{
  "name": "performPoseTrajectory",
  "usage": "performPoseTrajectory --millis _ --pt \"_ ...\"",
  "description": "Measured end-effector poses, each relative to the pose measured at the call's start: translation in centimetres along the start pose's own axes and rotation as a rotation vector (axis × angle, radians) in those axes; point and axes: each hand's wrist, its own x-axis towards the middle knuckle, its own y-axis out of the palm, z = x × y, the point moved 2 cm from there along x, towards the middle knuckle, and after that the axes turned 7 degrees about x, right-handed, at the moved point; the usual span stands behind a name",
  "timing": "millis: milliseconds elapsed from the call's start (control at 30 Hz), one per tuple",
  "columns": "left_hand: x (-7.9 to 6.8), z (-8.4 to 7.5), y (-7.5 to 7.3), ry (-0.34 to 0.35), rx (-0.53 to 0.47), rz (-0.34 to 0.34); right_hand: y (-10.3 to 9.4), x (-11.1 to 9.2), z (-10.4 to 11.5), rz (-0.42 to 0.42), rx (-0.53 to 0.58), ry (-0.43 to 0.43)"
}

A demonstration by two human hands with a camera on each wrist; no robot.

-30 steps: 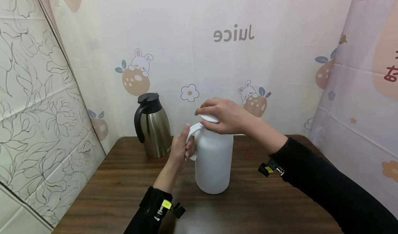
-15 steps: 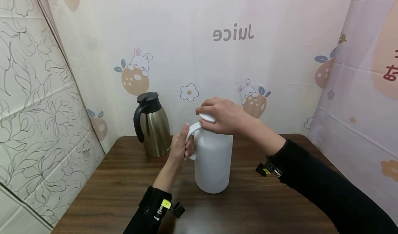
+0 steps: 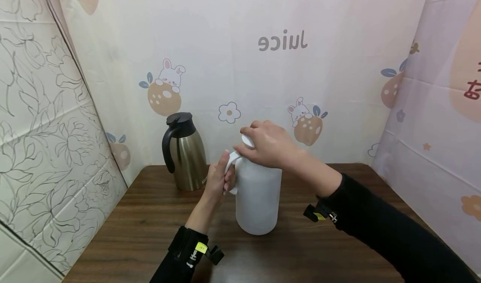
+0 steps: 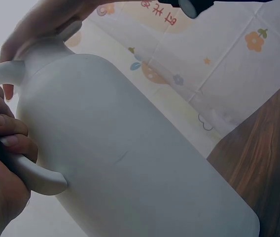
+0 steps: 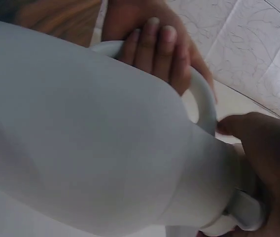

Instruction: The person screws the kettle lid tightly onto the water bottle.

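A white vacuum jug (image 3: 257, 199) stands upright on the brown wooden table (image 3: 169, 241), in front of me. My left hand (image 3: 217, 179) grips its curved handle (image 4: 36, 175), fingers wrapped round and thumb up along the top. Over the jug's mouth my right hand (image 3: 271, 146) holds the white lid (image 3: 247, 141), thumb on the near side and fingers on the far side. Most of the lid is covered by that hand. In the right wrist view a small grey tab (image 5: 248, 210) juts from the neck beside my right hand.
Behind and left of the white jug stands a steel vacuum jug (image 3: 189, 162) with a black handle and top. A printed curtain (image 3: 233, 66) hangs along the table's back edge. More printed cloth (image 3: 432, 128) hangs on the right.
My right hand has turned on top of the jug, its wrist swinging down and toward me. The visible part of the lid looks more tilted. My left hand keeps its grip on the handle.
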Motion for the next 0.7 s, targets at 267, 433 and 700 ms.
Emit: performPoseTrajectory --millis 267,433,700 --pt "0.1 -0.1 -0.1 0.011 0.022 0.012 -1.9 0.4 -2.1 0.173 0.223 -0.113" --pt "0.0 -0.1 -0.1 -0.015 0.032 0.008 -1.6 0.8 -3.8 0.129 0.401 -0.319" --pt "0.1 -0.2 -0.1 -0.007 0.028 0.012 -0.2 1.3 -4.5 0.152 0.521 -0.359"
